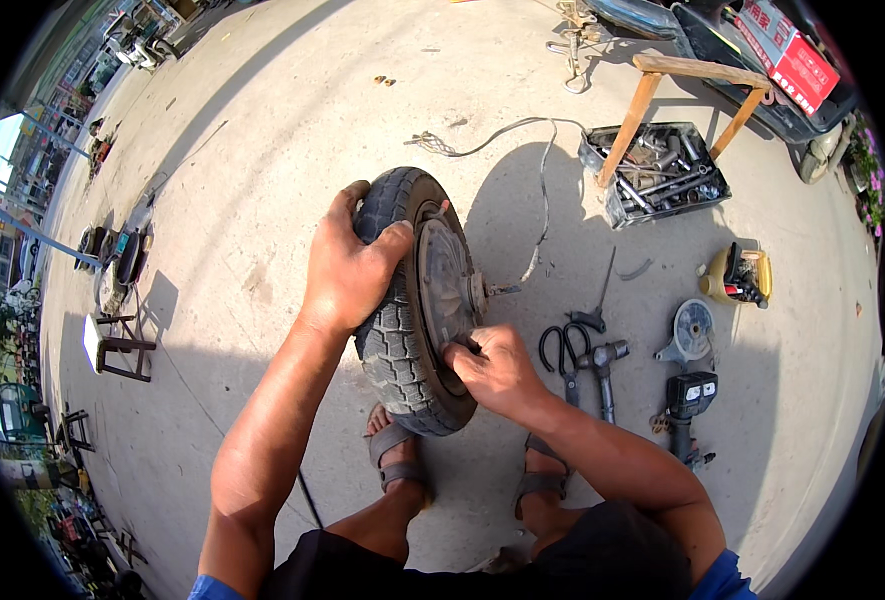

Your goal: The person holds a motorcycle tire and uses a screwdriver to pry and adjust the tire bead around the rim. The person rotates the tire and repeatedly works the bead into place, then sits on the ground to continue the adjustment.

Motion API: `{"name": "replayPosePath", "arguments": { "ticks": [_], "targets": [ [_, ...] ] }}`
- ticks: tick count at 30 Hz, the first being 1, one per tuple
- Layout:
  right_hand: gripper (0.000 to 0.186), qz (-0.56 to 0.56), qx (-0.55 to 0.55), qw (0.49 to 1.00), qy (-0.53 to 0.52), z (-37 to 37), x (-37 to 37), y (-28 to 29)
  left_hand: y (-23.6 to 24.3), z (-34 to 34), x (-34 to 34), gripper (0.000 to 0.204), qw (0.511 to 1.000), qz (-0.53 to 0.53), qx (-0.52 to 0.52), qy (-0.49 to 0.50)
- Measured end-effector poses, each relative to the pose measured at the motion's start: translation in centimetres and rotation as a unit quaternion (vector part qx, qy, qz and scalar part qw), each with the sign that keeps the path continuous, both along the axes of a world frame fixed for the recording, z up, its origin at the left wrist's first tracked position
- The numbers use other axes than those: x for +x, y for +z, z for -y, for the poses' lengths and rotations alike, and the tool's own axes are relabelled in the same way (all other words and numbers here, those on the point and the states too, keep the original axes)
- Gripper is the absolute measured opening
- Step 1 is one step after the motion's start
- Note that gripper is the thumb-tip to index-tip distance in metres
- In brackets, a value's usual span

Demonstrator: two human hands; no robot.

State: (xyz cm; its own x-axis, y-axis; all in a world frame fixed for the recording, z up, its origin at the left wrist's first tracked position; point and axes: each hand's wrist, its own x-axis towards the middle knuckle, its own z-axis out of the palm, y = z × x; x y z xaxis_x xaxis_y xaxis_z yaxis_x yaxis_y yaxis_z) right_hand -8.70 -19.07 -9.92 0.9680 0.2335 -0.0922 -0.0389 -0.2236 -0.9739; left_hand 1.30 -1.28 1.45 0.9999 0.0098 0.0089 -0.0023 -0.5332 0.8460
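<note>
A small wheel with a thick black treaded tyre point(394, 345) stands upright, tilted, in front of my feet. Its dusty metal hub point(444, 270) faces right, and a short axle point(503, 290) sticks out of the middle. A grey cable point(544, 200) lies on the ground beyond the axle. My left hand point(354, 262) grips the tyre's upper left side, thumb over the tread. Low on the hub's near edge, my right hand point(497, 368) is closed with its fingertips against the rim; whatever it pinches there is hidden.
Right of the wheel lie black-handled scissors point(566, 360), a metal hammer-like tool point(604, 378), a round metal cover point(693, 330) and a cordless power tool point(688, 400). Farther back are a yellow container point(763, 272), a black toolbox point(618, 210) and a wooden frame point(697, 68). A low stool point(120, 348) stands left.
</note>
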Motion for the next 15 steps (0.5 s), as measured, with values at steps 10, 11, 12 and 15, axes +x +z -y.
{"name": "replayPosePath", "arguments": {
  "ticks": [10, 11, 12, 15],
  "targets": [
    [0.026, -0.195, -0.190, 0.932, 0.237, 9.9, 5.5, -6.1, -1.1, -1.8, 1.5, 0.083, 1.000, 0.008, -0.019, 0.015],
    [0.024, -0.104, -0.301, 0.935, 0.158, 11.8, 6.3, -9.7, -1.1, -1.8, 1.6, 0.083, 1.000, 0.007, -0.020, 0.011],
    [0.022, -0.009, -0.405, 0.911, 0.073, 13.4, 7.0, -12.4, -1.1, -1.5, 1.8, 0.083, 1.000, 0.001, -0.028, 0.009],
    [0.021, -0.027, -0.421, 0.903, -0.083, 14.6, 9.6, -14.6, -1.2, -1.9, 1.8, 0.083, 0.999, -0.011, -0.041, 0.019]
  ]
}}
